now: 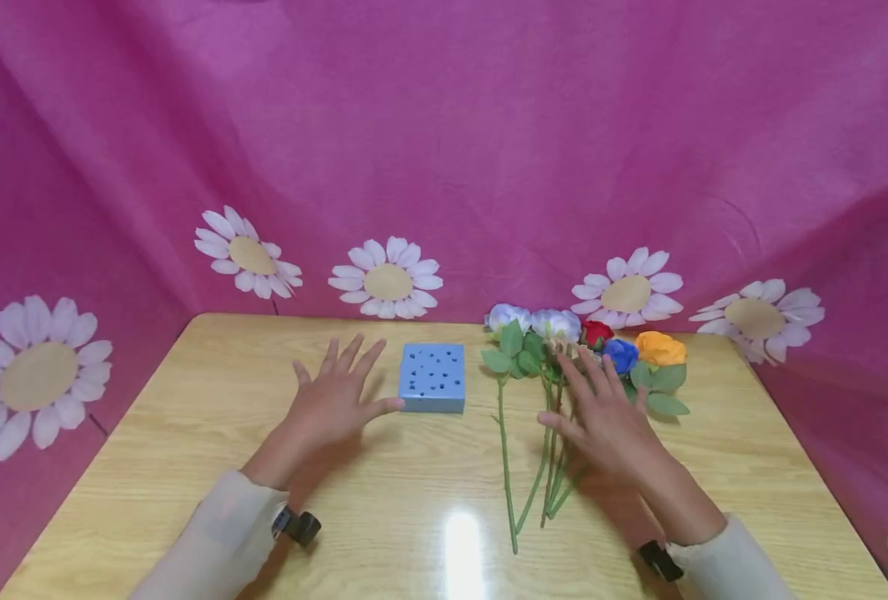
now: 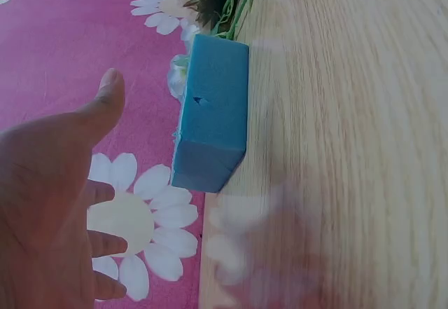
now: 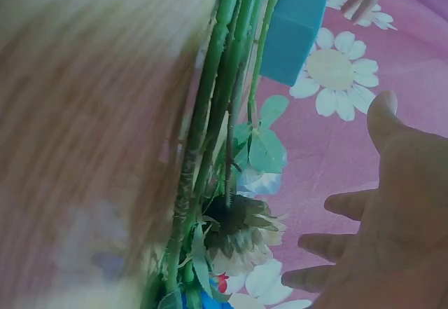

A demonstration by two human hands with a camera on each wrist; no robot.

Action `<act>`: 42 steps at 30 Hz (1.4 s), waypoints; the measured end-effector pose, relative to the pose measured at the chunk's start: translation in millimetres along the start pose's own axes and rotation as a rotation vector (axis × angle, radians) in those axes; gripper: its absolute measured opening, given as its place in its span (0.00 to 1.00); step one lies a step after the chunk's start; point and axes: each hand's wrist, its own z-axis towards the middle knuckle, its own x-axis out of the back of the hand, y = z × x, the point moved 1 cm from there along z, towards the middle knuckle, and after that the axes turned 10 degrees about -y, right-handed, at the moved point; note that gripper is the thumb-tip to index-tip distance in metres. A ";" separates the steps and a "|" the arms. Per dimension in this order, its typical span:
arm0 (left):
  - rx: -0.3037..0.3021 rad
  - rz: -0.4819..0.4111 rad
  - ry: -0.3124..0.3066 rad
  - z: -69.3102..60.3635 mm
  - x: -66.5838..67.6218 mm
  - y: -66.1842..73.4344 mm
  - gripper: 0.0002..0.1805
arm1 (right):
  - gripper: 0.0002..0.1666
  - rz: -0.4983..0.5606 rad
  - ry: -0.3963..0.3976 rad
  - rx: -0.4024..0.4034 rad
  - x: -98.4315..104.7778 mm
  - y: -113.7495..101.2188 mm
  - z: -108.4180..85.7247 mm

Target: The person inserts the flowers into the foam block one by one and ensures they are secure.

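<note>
A square blue foam block (image 1: pixel 433 400) with several holes in its top sits mid-table. My left hand (image 1: pixel 327 406) hovers with fingers spread at its left; in the left wrist view the hand (image 2: pixel 42 183) holds nothing and is apart from the block (image 2: pixel 217 99). Over the long-stemmed artificial flowers, my right hand (image 1: pixel 607 423) spreads its fingers and grips nothing. These include pale lilac blooms (image 1: pixel 556 323), a red rose (image 1: pixel 597 333), a blue rose (image 1: pixel 621 356) and an orange rose (image 1: pixel 661 348). A beige bloom (image 3: pixel 241 242) shows in the right wrist view, partly hidden in the head view.
The light wooden table (image 1: pixel 383 517) meets a pink cloth (image 1: pixel 444 150) printed with large daisies behind and at both sides. Green stems (image 1: pixel 505 467) lie toward the front edge. Dark straps with small devices (image 1: pixel 297 527) are on both wrists.
</note>
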 end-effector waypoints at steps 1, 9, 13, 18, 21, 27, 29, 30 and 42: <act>-0.006 -0.004 -0.005 1.4 1.0 0.9 0.56 | 0.56 0.001 -0.001 0.000 0.7 0.4 1.1; -0.075 -0.055 -0.058 17.8 5.3 3.3 0.59 | 0.56 0.054 0.008 0.035 4.4 -2.2 9.5; -0.130 -0.130 -0.107 28.9 3.8 4.2 0.61 | 0.55 0.089 0.011 0.075 1.3 -2.6 9.0; -0.181 -0.281 -0.164 41.0 2.3 3.4 0.64 | 0.54 0.136 0.010 0.112 -2.9 -2.7 9.8; -0.178 -0.360 -0.192 46.3 1.2 2.1 0.65 | 0.54 0.171 -0.008 0.107 -5.2 -3.8 10.2; -0.164 -0.427 -0.223 51.4 0.6 1.2 0.66 | 0.55 0.228 -0.044 0.085 -8.5 -7.9 10.8; -0.160 -0.443 -0.230 52.5 0.2 -0.3 0.66 | 0.56 0.249 -0.057 0.075 -9.7 -9.6 11.3; -0.159 -0.447 -0.233 53.0 0.2 -1.1 0.66 | 0.56 0.258 -0.064 0.068 -10.1 -10.5 11.5; -0.206 -0.476 -0.266 60.1 -0.8 -6.9 0.64 | 0.58 0.291 -0.084 0.045 -16.3 -15.9 9.8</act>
